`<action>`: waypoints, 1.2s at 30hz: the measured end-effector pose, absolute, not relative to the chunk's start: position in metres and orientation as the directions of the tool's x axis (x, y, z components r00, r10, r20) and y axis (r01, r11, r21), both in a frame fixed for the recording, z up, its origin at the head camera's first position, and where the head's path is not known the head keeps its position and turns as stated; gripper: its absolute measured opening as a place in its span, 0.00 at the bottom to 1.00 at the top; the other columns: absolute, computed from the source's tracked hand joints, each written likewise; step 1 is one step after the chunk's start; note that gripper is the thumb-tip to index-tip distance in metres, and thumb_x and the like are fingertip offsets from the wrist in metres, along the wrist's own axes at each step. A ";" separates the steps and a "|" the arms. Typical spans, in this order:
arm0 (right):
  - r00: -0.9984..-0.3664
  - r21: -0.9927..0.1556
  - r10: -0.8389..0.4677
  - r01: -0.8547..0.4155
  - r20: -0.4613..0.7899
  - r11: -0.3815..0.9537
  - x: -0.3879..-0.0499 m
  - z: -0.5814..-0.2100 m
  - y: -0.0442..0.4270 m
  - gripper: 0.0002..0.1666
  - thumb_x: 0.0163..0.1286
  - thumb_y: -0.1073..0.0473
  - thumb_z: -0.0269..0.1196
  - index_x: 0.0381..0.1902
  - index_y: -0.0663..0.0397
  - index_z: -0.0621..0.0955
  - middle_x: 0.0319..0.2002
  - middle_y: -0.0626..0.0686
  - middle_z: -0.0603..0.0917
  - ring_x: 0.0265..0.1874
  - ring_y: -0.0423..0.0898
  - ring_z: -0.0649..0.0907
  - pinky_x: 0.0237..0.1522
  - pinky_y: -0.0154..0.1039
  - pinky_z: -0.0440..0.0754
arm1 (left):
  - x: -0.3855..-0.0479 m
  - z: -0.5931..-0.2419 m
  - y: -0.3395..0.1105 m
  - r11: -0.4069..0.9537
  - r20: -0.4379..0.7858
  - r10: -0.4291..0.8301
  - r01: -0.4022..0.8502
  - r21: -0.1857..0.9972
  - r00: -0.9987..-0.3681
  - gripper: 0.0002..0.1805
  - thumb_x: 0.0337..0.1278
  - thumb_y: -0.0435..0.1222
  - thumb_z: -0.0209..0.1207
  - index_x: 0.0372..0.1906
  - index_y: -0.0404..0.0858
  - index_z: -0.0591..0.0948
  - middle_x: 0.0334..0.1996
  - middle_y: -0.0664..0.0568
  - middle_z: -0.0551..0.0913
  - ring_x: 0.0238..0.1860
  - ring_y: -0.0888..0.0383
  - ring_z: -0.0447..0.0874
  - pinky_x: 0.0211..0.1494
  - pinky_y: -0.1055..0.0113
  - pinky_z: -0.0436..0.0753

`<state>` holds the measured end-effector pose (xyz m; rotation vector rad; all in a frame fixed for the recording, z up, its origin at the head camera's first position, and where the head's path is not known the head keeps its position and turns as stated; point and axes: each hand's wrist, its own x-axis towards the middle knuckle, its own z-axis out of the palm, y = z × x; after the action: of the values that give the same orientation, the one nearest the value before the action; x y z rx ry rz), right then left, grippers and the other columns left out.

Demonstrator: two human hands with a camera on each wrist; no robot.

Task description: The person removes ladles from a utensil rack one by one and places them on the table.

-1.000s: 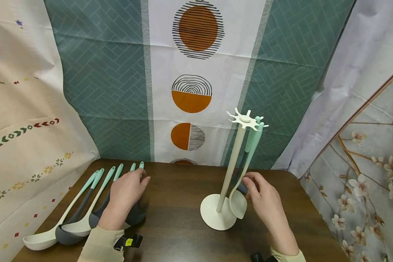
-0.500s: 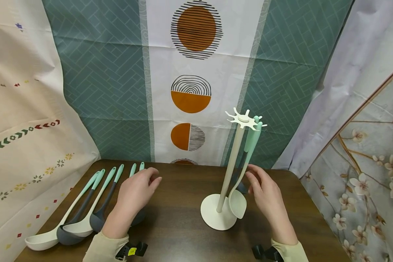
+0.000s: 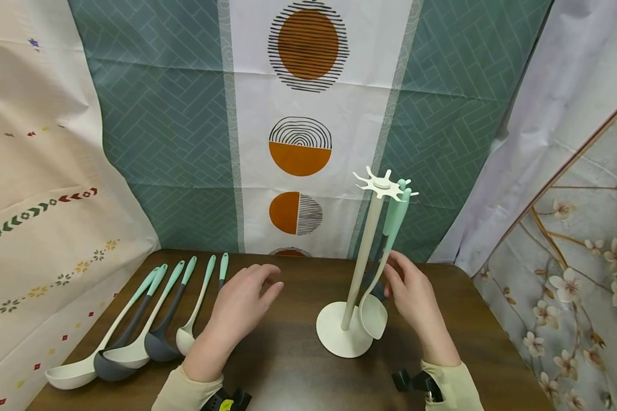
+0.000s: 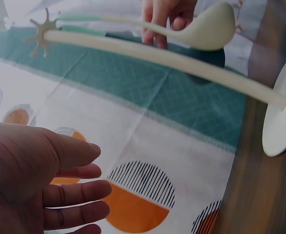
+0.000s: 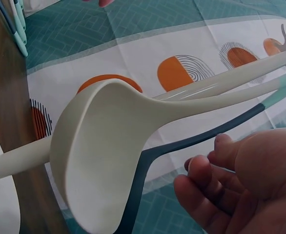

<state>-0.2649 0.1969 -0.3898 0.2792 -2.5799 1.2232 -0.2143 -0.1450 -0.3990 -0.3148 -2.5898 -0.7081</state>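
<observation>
A cream stand (image 3: 362, 257) with a hooked top rises from a round base on the table's right half. From its right side hang a cream ladle (image 3: 374, 317) with a mint handle and a dark utensil (image 5: 201, 138) behind it. Just right of them is my right hand (image 3: 416, 299), fingers loosely bent beside the dark utensil's handle; the right wrist view shows nothing gripped. My left hand (image 3: 241, 305) hovers over the table between the stand and the laid-out utensils, its fingers relaxed and holding nothing in the left wrist view (image 4: 50, 180).
On the left of the brown table (image 3: 288, 371) lie several utensils with mint handles, among them a white ladle (image 3: 72, 375), a dark ladle (image 3: 160, 345) and a small cream one (image 3: 185, 339). Patterned cloths (image 3: 159, 114) hang behind and at both sides.
My left hand has moved right, away from the laid-out utensils, uncovering the small cream one. The right hand has stayed beside the hanging utensils with only a slight shift.
</observation>
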 end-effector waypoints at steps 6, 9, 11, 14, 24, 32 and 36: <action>-0.947 -0.737 -0.078 -0.292 0.311 0.610 -0.271 -0.388 0.193 0.14 0.89 0.55 0.60 0.66 0.47 0.82 0.25 0.52 0.81 0.27 0.49 0.83 0.29 0.42 0.74 | -0.212 -0.399 -0.128 0.820 0.493 0.129 0.372 0.435 -0.861 0.12 0.70 0.39 0.75 0.53 0.43 0.89 0.42 0.55 0.89 0.43 0.53 0.85 0.44 0.55 0.84; -0.949 -0.750 -0.090 -0.296 0.303 0.592 -0.274 -0.388 0.193 0.18 0.88 0.55 0.61 0.70 0.45 0.82 0.25 0.52 0.81 0.26 0.50 0.83 0.28 0.41 0.73 | -0.211 -0.398 -0.119 0.806 0.497 0.145 0.393 0.442 -0.856 0.11 0.70 0.39 0.75 0.53 0.44 0.89 0.41 0.55 0.89 0.42 0.55 0.84 0.43 0.55 0.84; -0.949 -0.759 -0.097 -0.300 0.301 0.577 -0.275 -0.388 0.192 0.20 0.88 0.54 0.62 0.72 0.43 0.81 0.24 0.53 0.81 0.26 0.50 0.83 0.29 0.41 0.74 | -0.211 -0.397 -0.114 0.799 0.500 0.155 0.406 0.444 -0.852 0.11 0.71 0.40 0.74 0.53 0.44 0.89 0.41 0.55 0.88 0.42 0.56 0.84 0.44 0.56 0.85; -0.948 -0.773 -0.100 -0.304 0.301 0.556 -0.276 -0.388 0.192 0.20 0.87 0.54 0.62 0.72 0.41 0.82 0.25 0.53 0.82 0.26 0.50 0.83 0.30 0.40 0.75 | -0.210 -0.396 -0.107 0.786 0.505 0.166 0.423 0.451 -0.847 0.11 0.71 0.40 0.74 0.54 0.45 0.89 0.41 0.56 0.89 0.42 0.57 0.83 0.44 0.56 0.85; -0.943 -0.793 -0.108 -0.325 0.316 0.516 -0.275 -0.388 0.191 0.14 0.85 0.56 0.65 0.64 0.45 0.85 0.31 0.53 0.84 0.27 0.51 0.83 0.32 0.40 0.78 | -0.207 -0.393 -0.085 0.744 0.509 0.191 0.463 0.483 -0.839 0.12 0.72 0.39 0.73 0.55 0.46 0.89 0.43 0.57 0.88 0.44 0.58 0.84 0.45 0.58 0.84; -0.937 -0.773 -0.109 -0.337 0.332 0.537 -0.273 -0.389 0.192 0.07 0.85 0.57 0.65 0.56 0.47 0.86 0.25 0.52 0.82 0.26 0.51 0.82 0.30 0.41 0.75 | -0.207 -0.393 -0.071 0.719 0.512 0.208 0.485 0.498 -0.834 0.12 0.72 0.39 0.74 0.56 0.47 0.89 0.45 0.57 0.89 0.45 0.59 0.83 0.45 0.58 0.85; -0.933 -0.770 -0.107 -0.345 0.343 0.537 -0.271 -0.390 0.193 0.07 0.85 0.58 0.65 0.55 0.48 0.85 0.26 0.52 0.82 0.26 0.50 0.82 0.27 0.40 0.74 | -0.208 -0.392 -0.064 0.707 0.520 0.214 0.498 0.502 -0.827 0.13 0.72 0.39 0.74 0.56 0.47 0.89 0.44 0.59 0.88 0.45 0.59 0.83 0.46 0.58 0.85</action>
<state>-0.2714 0.1930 -0.3903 0.3786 -2.5217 1.3473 -0.2078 -0.0643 -0.3921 -0.5490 -2.4869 -0.9075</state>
